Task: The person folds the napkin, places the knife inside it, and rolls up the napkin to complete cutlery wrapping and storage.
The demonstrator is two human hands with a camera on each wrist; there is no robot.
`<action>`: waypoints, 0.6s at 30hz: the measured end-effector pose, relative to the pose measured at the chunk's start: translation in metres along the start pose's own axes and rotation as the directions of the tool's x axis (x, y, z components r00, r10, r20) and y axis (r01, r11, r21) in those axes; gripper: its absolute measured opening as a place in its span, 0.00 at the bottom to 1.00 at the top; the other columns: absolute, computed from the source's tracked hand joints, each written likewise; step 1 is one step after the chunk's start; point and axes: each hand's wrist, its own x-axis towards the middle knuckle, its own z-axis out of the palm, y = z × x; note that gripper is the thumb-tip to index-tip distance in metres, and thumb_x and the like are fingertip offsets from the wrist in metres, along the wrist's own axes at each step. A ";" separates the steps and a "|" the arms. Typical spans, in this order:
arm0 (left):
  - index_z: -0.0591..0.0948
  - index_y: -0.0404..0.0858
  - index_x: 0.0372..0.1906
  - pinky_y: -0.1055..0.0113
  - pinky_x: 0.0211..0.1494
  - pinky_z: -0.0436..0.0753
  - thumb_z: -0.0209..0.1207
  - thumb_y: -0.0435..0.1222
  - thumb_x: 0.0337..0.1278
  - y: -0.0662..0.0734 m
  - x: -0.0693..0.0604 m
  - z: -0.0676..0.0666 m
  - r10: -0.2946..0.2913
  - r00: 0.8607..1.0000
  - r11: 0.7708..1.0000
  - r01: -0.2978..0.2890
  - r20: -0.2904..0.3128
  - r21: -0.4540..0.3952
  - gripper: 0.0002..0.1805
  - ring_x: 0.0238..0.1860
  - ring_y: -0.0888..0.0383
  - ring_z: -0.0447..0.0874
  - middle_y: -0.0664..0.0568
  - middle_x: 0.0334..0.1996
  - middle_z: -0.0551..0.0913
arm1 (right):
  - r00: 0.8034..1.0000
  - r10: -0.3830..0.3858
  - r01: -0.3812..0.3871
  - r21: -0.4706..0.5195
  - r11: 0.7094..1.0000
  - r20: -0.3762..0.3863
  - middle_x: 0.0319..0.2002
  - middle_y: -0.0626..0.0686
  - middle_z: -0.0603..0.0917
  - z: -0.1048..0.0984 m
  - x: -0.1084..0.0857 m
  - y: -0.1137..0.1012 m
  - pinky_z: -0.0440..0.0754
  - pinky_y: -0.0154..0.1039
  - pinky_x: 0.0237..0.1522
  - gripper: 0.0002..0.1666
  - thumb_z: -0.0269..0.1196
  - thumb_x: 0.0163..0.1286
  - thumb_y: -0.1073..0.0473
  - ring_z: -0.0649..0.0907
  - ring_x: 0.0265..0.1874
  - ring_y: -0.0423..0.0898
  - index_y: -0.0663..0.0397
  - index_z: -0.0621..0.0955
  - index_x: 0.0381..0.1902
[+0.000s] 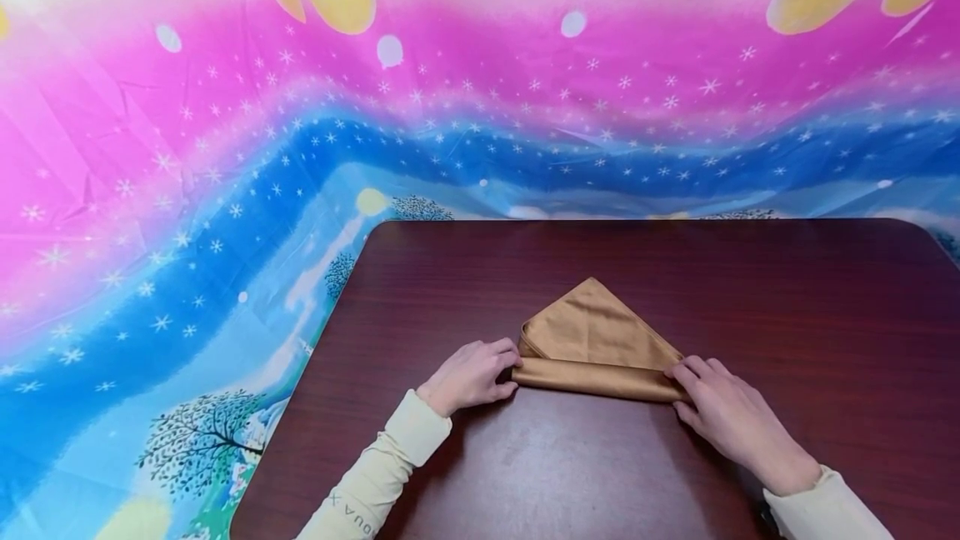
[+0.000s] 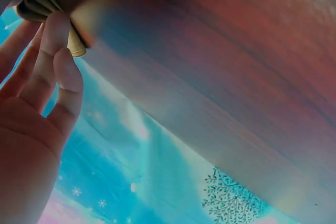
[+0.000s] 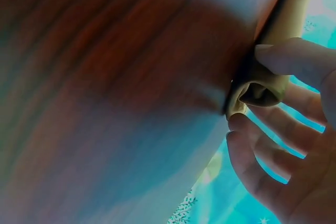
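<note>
A golden-brown satin cloth (image 1: 592, 323) lies on the dark table, its near side rolled into a tube and its far part a flat triangle pointing away. At the tube's left end, my left hand (image 1: 472, 375) grips the roll between thumb and fingers. My right hand (image 1: 731, 415) holds the other end the same way. In the left wrist view, the layered cloth end (image 2: 39, 3) sits between thumb and fingertips. The right wrist view shows the hollow open end of the rolled cloth (image 3: 257, 90), with the thumb on one side and fingers on the other.
The reddish-brown wooden table (image 1: 450, 273) has rounded corners. Behind it and down its left side hangs a colourful printed backdrop (image 1: 480, 107) with snowflakes, trees and butterfly shapes.
</note>
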 end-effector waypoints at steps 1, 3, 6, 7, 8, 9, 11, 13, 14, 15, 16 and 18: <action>0.84 0.46 0.44 0.67 0.39 0.80 0.63 0.45 0.55 0.000 0.000 0.000 -0.001 1.000 1.000 0.001 -0.001 0.003 0.13 0.36 0.64 0.83 0.60 0.44 0.81 | 1.000 0.001 -0.001 -0.002 1.000 -0.003 0.37 0.50 0.80 0.000 0.000 0.000 0.77 0.48 0.30 0.22 0.74 0.45 0.60 0.78 0.34 0.51 0.55 0.81 0.40; 0.84 0.46 0.45 0.67 0.39 0.81 0.61 0.45 0.56 0.000 0.000 0.001 -0.006 1.000 1.000 0.006 -0.004 -0.007 0.13 0.36 0.64 0.83 0.60 0.44 0.82 | 1.000 -0.001 0.001 -0.009 1.000 -0.015 0.36 0.50 0.80 0.001 -0.001 0.000 0.77 0.48 0.29 0.21 0.73 0.46 0.59 0.78 0.33 0.50 0.55 0.80 0.39; 0.84 0.45 0.45 0.68 0.41 0.81 0.60 0.44 0.58 -0.001 0.001 0.001 -0.018 1.000 0.999 0.018 -0.005 -0.039 0.13 0.37 0.64 0.84 0.60 0.44 0.83 | 0.999 -0.001 0.000 -0.019 1.000 -0.036 0.34 0.49 0.80 0.001 -0.001 0.001 0.76 0.46 0.26 0.18 0.71 0.46 0.59 0.78 0.31 0.50 0.54 0.80 0.37; 0.84 0.45 0.45 0.68 0.42 0.81 0.59 0.43 0.58 -0.002 0.001 0.001 -0.022 1.000 0.998 0.022 -0.005 -0.055 0.12 0.38 0.64 0.84 0.59 0.43 0.83 | 0.999 -0.002 0.001 -0.023 1.000 -0.043 0.33 0.49 0.80 0.001 -0.002 0.001 0.75 0.46 0.26 0.17 0.71 0.47 0.58 0.78 0.31 0.49 0.53 0.79 0.36; 0.84 0.45 0.45 0.68 0.42 0.81 0.59 0.43 0.58 -0.003 0.002 0.001 -0.026 1.000 0.997 0.025 -0.004 -0.074 0.12 0.39 0.64 0.84 0.59 0.43 0.83 | 0.999 -0.005 0.003 -0.026 1.000 -0.052 0.32 0.49 0.80 0.001 -0.002 0.001 0.75 0.45 0.25 0.16 0.70 0.47 0.58 0.78 0.30 0.49 0.53 0.79 0.35; 0.84 0.44 0.45 0.69 0.43 0.81 0.59 0.42 0.59 -0.004 0.002 0.001 -0.029 1.000 0.995 0.028 -0.005 -0.091 0.12 0.39 0.65 0.84 0.59 0.43 0.83 | 0.998 -0.008 0.006 -0.030 1.000 -0.062 0.31 0.49 0.79 0.000 -0.002 0.001 0.75 0.45 0.24 0.15 0.69 0.47 0.58 0.77 0.29 0.49 0.53 0.78 0.34; 0.84 0.44 0.44 0.70 0.45 0.81 0.58 0.42 0.60 -0.006 0.002 0.002 -0.036 0.999 0.991 0.034 -0.008 -0.127 0.11 0.40 0.65 0.84 0.59 0.42 0.83 | 0.996 -0.018 0.015 -0.037 0.999 -0.085 0.30 0.49 0.79 0.001 -0.002 0.002 0.74 0.44 0.23 0.13 0.68 0.48 0.59 0.77 0.28 0.48 0.53 0.77 0.31; 0.84 0.43 0.44 0.70 0.45 0.81 0.57 0.41 0.61 -0.007 0.002 0.003 -0.041 0.999 0.986 0.038 -0.019 -0.161 0.11 0.40 0.65 0.83 0.59 0.41 0.83 | 0.994 -0.029 0.025 -0.037 0.999 -0.105 0.29 0.49 0.79 0.001 -0.002 0.002 0.74 0.44 0.23 0.12 0.67 0.49 0.59 0.77 0.27 0.48 0.53 0.77 0.31; 0.83 0.43 0.44 0.71 0.44 0.81 0.57 0.41 0.62 -0.008 0.002 0.003 -0.045 0.999 0.984 0.040 -0.023 -0.176 0.10 0.39 0.65 0.83 0.59 0.40 0.83 | 0.993 -0.032 0.028 -0.035 0.999 -0.113 0.29 0.49 0.79 0.001 -0.002 0.002 0.74 0.44 0.23 0.11 0.66 0.50 0.59 0.77 0.27 0.48 0.53 0.77 0.32; 0.83 0.44 0.43 0.71 0.44 0.80 0.57 0.41 0.62 -0.009 0.002 0.004 -0.049 0.998 0.981 0.043 -0.027 -0.187 0.10 0.38 0.65 0.83 0.59 0.39 0.83 | 0.992 -0.031 0.027 -0.032 0.999 -0.120 0.29 0.49 0.79 0.002 -0.003 0.002 0.75 0.44 0.24 0.11 0.65 0.50 0.60 0.78 0.28 0.48 0.54 0.77 0.33; 0.83 0.44 0.43 0.71 0.43 0.80 0.56 0.41 0.63 -0.010 0.002 0.004 -0.055 0.998 0.979 0.048 -0.029 -0.197 0.10 0.38 0.65 0.82 0.59 0.39 0.82 | 0.992 -0.028 0.025 -0.026 0.999 -0.123 0.29 0.49 0.79 0.002 -0.003 0.002 0.75 0.45 0.24 0.11 0.64 0.51 0.60 0.78 0.28 0.48 0.54 0.78 0.34; 0.83 0.44 0.43 0.71 0.42 0.80 0.55 0.41 0.64 -0.011 0.002 0.004 -0.071 0.997 0.975 0.064 -0.021 -0.214 0.10 0.36 0.66 0.81 0.60 0.38 0.82 | 0.993 -0.013 0.012 -0.009 1.000 -0.120 0.30 0.49 0.79 0.002 -0.003 0.002 0.75 0.45 0.24 0.12 0.63 0.53 0.61 0.78 0.29 0.49 0.54 0.78 0.37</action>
